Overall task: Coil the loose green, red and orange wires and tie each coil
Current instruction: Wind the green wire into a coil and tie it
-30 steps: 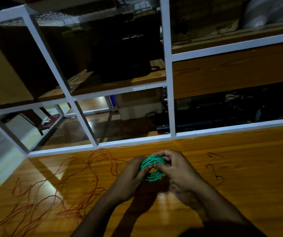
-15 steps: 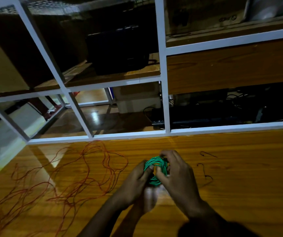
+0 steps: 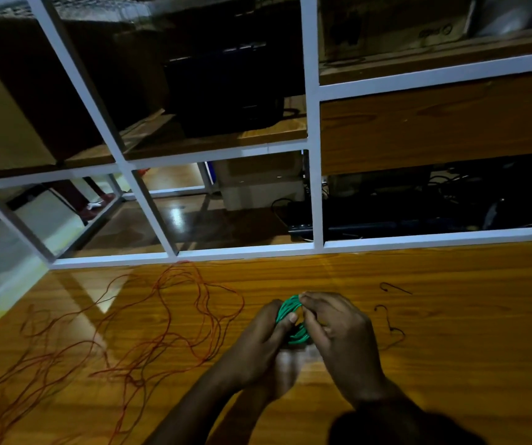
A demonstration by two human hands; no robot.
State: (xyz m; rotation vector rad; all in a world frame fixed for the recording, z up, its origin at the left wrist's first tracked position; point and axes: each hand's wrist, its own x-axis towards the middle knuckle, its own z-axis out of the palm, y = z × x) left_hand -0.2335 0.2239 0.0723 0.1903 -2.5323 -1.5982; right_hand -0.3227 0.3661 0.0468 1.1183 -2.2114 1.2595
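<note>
two hands grip one tight green wire coil [image 3: 287, 311]: left hand [image 3: 263, 340] and right hand [image 3: 338, 332] pinch its bundled loops.

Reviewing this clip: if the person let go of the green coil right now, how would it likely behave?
The green coil would probably spring looser, since no tie shows and the left hand and right hand both grip it. It looks light and floppy, being thin wire like the red and orange wires sprawled limp on the table. Unlikely to roll far.
</note>
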